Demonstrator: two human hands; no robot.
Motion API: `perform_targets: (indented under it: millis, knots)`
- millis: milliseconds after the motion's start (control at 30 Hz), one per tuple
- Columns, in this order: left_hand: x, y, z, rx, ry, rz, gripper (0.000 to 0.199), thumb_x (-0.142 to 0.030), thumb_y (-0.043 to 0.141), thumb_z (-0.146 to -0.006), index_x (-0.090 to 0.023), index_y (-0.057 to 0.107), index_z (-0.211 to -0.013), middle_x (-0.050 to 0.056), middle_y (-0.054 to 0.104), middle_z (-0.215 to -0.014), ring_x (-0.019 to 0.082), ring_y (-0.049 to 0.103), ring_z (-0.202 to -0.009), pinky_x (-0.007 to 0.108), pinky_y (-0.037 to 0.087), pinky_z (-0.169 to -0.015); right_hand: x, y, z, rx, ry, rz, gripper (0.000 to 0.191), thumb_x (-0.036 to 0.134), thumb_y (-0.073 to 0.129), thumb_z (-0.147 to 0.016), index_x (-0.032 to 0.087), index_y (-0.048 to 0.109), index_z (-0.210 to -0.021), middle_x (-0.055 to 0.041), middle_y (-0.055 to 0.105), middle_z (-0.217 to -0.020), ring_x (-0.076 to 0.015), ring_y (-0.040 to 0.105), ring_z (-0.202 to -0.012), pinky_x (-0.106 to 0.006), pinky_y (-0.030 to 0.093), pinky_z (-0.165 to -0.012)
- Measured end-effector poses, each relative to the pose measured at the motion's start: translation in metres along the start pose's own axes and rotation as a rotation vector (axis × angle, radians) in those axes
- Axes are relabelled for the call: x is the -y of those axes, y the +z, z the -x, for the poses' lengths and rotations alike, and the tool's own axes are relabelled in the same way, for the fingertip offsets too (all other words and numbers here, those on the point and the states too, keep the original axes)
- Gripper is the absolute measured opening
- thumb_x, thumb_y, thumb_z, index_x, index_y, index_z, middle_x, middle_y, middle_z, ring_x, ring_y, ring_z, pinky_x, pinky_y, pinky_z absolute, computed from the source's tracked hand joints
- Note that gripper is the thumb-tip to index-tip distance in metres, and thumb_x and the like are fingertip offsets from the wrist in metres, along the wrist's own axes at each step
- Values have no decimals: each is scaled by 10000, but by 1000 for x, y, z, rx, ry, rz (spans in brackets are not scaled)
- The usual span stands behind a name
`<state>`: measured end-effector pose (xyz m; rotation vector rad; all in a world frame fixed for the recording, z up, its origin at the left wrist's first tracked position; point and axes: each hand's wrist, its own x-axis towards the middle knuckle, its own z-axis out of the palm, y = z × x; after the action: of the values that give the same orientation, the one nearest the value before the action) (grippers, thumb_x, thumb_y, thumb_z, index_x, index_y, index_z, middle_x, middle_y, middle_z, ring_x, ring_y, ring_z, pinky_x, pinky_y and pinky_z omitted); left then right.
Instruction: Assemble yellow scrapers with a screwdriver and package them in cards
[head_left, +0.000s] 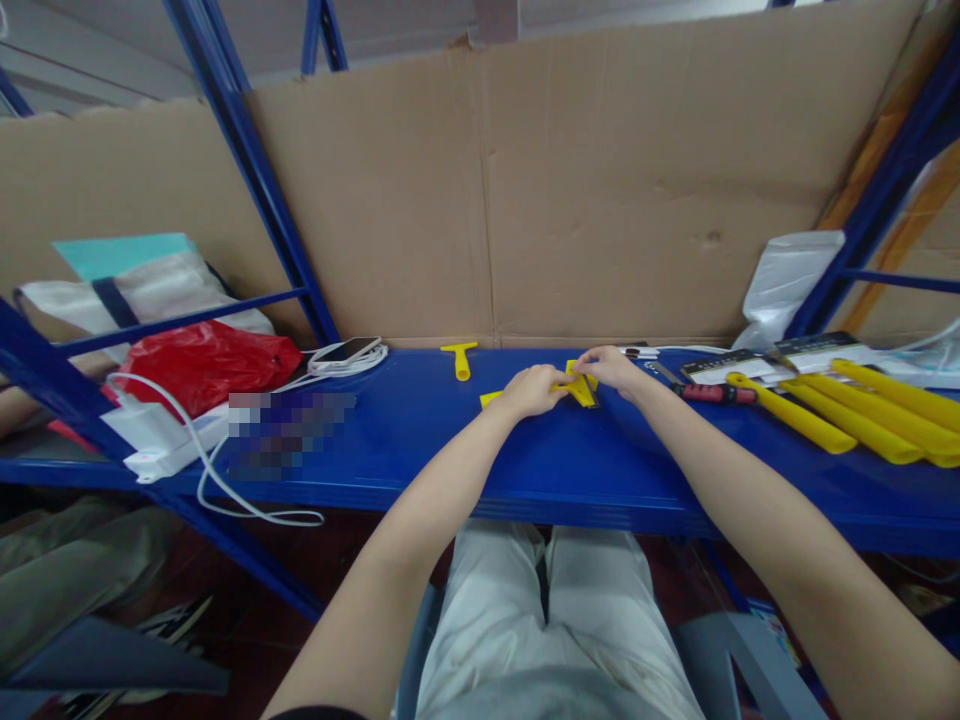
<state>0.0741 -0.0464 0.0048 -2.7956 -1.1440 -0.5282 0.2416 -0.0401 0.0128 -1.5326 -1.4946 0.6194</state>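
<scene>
Both my hands meet over the blue bench around a yellow T-shaped scraper head (581,390) with a dark lower edge. My left hand (534,390) is closed on its left side, palm down. On the upper right side, the fingers of my right hand (609,368) pinch it. Part of the piece is hidden by my fingers. Another yellow bit (490,399) peeks out beside my left wrist. Farther back lies a separate yellow T-shaped piece (461,360), touched by neither hand.
To the right lie several long yellow handles (870,415), a red-and-black tool (716,393) and flat black-and-white packs (772,360). At left are a phone (352,350) on coiled cable, a red bag (210,365) and a power strip (180,450). Cardboard (600,200) walls the back.
</scene>
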Motion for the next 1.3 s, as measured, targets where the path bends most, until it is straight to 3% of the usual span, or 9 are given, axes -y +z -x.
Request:
perform_targets:
  millis: [567,667,867,1033,1300]
  knots:
    - [1,2,-1,-20,24,-24,354,-277,540,-901,-257,642,-1239,65,687,-1090,216,644,-1013,312,484,-885,1,3,0,-8,47,-15,112,109,630,-711,162,600,-617,-15,632,-644,-144,604,-707,-276,486,-745]
    - [1,2,-1,-31,23,-23,353,-275,538,-901,-261,640,-1238,59,688,-1082,209,643,-1008,306,484,-884,-3,4,-3,-82,59,-43,94,119,663,-679,163,591,-721,-19,635,-738,-151,609,-771,-284,488,-771]
    - [1,1,-1,-27,15,-23,356,-272,523,-907,-260,634,-1245,57,680,-1104,205,639,-1021,303,481,-894,-7,6,-7,-114,91,-121,353,147,687,-658,156,570,-990,-84,628,-1043,-186,603,-997,-318,462,-903]
    - [-1,0,0,-15,14,-19,361,-270,515,-914,-250,626,-1258,66,673,-1129,214,634,-1042,316,481,-905,-5,6,-5,-68,113,-141,381,147,673,-675,143,558,-1038,-115,607,-1133,-188,588,-1056,-289,441,-922]
    - [1,0,0,-39,-23,-22,366,-273,514,-917,-250,621,-1266,64,674,-1137,210,628,-1057,311,478,-917,0,2,-4,-129,188,-200,329,242,641,-737,163,578,-1050,-94,624,-1150,-188,568,-1038,-283,436,-837]
